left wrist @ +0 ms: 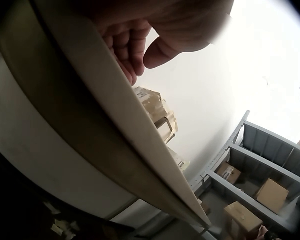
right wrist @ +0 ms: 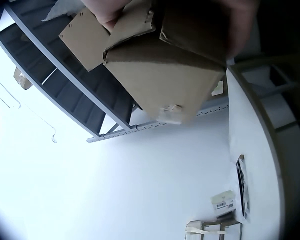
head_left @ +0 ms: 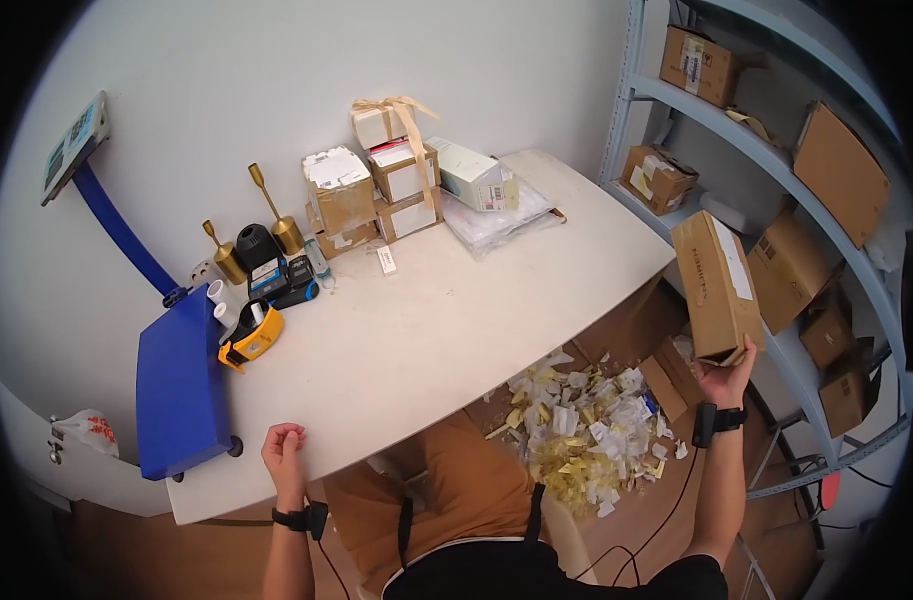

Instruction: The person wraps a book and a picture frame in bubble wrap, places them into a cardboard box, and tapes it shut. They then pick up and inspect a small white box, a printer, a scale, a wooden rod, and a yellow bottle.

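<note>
Bench [head_left: 446,320] lies left and shelving [head_left: 691,107] right of the long carton [head_left: 711,290], which the right grip [head_left: 728,378] holds by its near end. The left grip [head_left: 284,450], relaxed and empty, could steady the far end against tipping.

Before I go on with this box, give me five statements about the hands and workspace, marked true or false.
1. The right hand holds a cardboard box. True.
2. The left hand holds a box too. False: the left hand is empty, at the table's near edge.
3. The blue scale stands at the table's left end. True.
4. The shelving unit is on the person's left. False: the shelving unit is on the right.
5. The heap of scraps covers the tabletop. False: the heap of scraps lies below tabletop level.
</note>
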Demonstrator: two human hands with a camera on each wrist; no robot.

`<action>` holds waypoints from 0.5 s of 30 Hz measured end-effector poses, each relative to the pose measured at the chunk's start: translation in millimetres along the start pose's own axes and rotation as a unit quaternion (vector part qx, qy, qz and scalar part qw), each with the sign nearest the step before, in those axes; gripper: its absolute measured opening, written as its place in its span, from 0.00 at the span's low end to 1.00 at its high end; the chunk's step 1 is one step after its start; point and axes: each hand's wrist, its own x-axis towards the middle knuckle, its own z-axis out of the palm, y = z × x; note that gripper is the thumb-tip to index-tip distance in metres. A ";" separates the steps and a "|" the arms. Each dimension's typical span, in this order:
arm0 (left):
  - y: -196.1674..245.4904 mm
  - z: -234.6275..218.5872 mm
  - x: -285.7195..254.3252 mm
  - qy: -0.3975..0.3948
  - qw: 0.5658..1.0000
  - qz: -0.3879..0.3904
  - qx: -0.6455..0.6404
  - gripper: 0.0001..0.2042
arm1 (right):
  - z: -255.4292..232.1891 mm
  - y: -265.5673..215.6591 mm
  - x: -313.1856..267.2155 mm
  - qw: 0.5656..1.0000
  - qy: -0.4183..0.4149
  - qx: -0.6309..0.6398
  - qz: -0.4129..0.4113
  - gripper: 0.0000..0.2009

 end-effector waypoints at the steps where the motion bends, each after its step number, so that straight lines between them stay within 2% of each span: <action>1: -1.4 -0.1 0.6 -0.006 1.000 -0.002 0.003 0.04 | -3.0 5.3 -1.0 0.998 -0.003 0.028 0.053 0.34; 4: -2.7 -2.1 -1.0 0.011 1.000 -0.004 0.021 0.04 | -21.4 37.2 22.0 0.997 0.040 0.016 0.062 0.35; 7: 1.6 2.1 0.2 0.014 0.999 -0.014 0.027 0.04 | -32.9 56.2 46.8 0.990 0.082 0.052 0.099 0.39; 9: 4.9 2.9 0.3 0.012 0.999 -0.009 0.041 0.05 | -28.4 63.7 65.0 0.982 0.139 0.102 0.081 0.39; 11: 6.0 4.5 0.6 0.027 0.998 -0.015 0.053 0.04 | -25.0 61.7 90.1 0.988 0.133 0.070 0.019 0.37; 14: 9.8 14.5 3.4 0.043 0.996 -0.018 0.070 0.04 | -35.4 42.6 152.7 0.989 0.129 0.064 0.043 0.37; 15: 11.8 16.6 2.3 0.044 0.996 -0.018 0.080 0.03 | -31.1 36.1 171.7 0.988 0.149 0.039 0.010 0.36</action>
